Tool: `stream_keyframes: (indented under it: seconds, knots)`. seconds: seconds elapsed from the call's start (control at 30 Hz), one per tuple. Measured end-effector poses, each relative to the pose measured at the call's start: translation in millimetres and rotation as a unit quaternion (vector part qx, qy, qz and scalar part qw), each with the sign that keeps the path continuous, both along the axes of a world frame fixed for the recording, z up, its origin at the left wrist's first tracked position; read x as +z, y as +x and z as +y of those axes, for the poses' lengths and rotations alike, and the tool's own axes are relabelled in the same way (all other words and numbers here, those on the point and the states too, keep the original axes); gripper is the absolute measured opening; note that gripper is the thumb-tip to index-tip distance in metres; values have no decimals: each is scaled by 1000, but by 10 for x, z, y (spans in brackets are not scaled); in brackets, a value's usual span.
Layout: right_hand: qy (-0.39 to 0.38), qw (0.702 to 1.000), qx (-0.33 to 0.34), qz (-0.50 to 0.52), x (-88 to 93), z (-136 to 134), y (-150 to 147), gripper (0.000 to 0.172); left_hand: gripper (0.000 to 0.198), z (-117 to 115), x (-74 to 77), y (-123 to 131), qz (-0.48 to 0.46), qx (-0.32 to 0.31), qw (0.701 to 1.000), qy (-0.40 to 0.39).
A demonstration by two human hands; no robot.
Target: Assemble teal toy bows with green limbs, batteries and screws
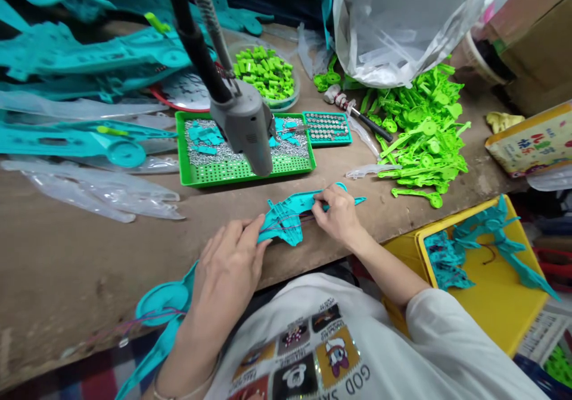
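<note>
A long turquoise plastic shell (pixel 286 218) lies near the table's front edge, ribbed inside, with thin dark red and purple wires (pixel 292 216) across it. My left hand (pixel 235 257) lies over its left end, fingers together and thumb at the lower edge, gripping it. Over the right part, my right hand (pixel 337 215) is closed, its fingertips pinched at a small turquoise piece (pixel 326 207) mostly hidden by them. A turquoise round section (pixel 163 301) with wires shows beyond my left forearm; whether it belongs to the same shell is hidden by my arm.
An electric screwdriver (pixel 248 126) hangs over a green tray (pixel 245 176) of screws and small turquoise parts. Near it are a small screw tray (pixel 328 129), a tub of green pieces (pixel 263 75), a green parts heap (pixel 424 132) and stacked turquoise shells (pixel 89 54). At right stands a yellow bin (pixel 496 292).
</note>
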State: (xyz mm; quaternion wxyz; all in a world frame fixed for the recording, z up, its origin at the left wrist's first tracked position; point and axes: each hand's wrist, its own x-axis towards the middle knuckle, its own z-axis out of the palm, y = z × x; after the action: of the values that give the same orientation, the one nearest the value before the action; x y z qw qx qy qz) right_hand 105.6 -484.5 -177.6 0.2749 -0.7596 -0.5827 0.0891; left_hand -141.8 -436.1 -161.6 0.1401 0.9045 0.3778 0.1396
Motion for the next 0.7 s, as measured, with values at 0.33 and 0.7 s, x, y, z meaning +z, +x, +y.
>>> stream_keyframes:
  seconds: [0.33,0.7]
  knots:
    - [-33,994,57,-83,-77,-359,-181,48,43,250,-279,-185,-24,-21,996,-88]
    - [-36,994,31,-97,128,-762,189,11,47,391,-405,-289,31,-27,999,-31]
